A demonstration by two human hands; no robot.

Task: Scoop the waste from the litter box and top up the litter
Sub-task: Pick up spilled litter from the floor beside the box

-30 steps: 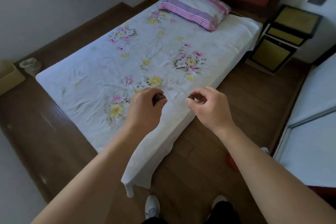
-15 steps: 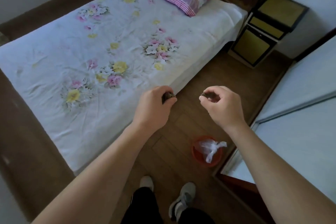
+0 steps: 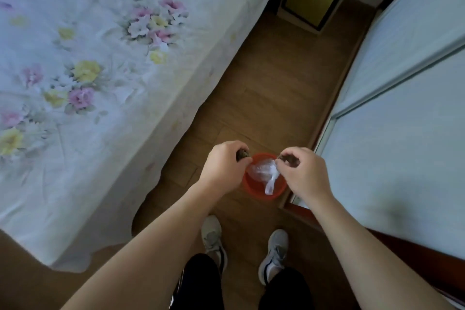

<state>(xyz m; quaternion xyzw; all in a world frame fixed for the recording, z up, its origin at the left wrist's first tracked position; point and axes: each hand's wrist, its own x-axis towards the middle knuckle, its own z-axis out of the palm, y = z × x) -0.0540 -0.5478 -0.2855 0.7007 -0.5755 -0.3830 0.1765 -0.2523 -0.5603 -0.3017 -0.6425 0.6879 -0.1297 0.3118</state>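
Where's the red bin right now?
Head view, lower centre: the red bin sits on the wood floor between the bed and the sliding door, beneath the left hand and right hand, ahead of the shoes.

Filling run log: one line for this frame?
left hand pinches dark lump | right hand pinches second lump | both over orange bin | clear bag inside

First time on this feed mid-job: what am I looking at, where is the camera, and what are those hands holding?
There is no machine: a person works bare-handed, and every picture comes from a camera on their head, looking down. The left hand grips a small dark brown lump; the right hand pinches a second dark lump. Both are held over a round orange bin on the wooden floor, holding a clear plastic bag. A flowered white bedsheet lies to the left; grey trainers show below.
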